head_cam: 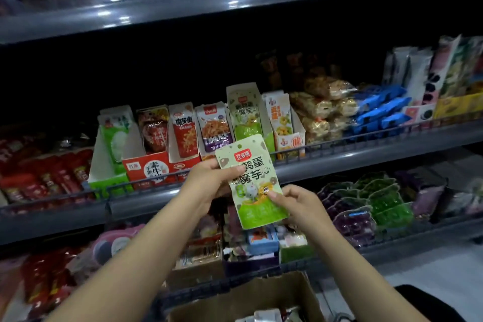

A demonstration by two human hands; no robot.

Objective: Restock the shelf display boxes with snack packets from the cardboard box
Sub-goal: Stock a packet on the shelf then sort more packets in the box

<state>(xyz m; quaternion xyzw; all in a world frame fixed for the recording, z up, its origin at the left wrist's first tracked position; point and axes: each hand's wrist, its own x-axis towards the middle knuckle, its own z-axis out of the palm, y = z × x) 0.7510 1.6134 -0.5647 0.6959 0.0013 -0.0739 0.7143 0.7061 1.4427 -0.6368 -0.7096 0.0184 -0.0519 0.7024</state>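
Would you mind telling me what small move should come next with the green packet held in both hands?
Probably lift the green packet up and forward into the matching display box just above it: both hands already pinch it, and that box shows the same design.

Both bare forearms coming up from the bottom of the frame, meeting around the middle. Left hand (209,180) just left of centre, thumb lying across the front of a green packet (251,183), fingers tucked behind, gripping its upper part. Right hand (295,206) a bit lower and to the right, pinching the packet's lower right edge with thumb and fingertips.
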